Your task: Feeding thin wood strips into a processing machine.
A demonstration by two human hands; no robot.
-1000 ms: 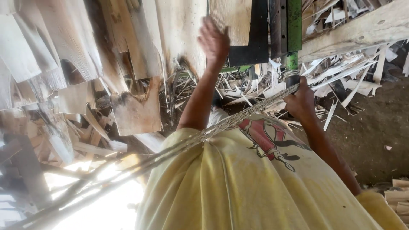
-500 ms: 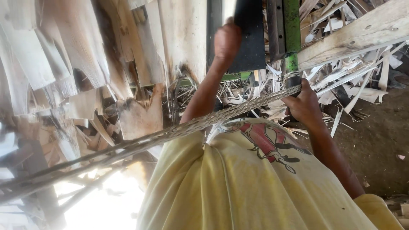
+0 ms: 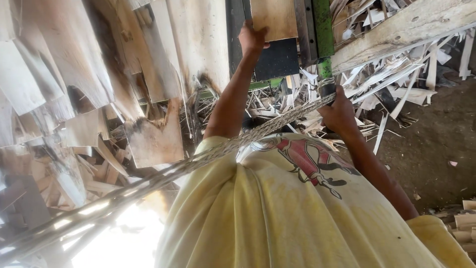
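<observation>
Pale, thin wood veneer fills most of the view: loose sheets hang and overlap on the left, and broken strips and offcuts lie heaped on the dirt floor to the right. The left hand reaches up and forward, its grip closed on the lower left edge of a tan veneer sheet that sits against a dark panel of a machine with a green upright. The right hand is lower and nearer the body, its grip clamped around the end of a bundle of long thin strips. That bundle runs from the right hand diagonally down to the lower left corner, crossing in front of the person's yellow shirt with its red and black print. A thick pale wooden beam slants across the upper right, just beyond the green upright.
</observation>
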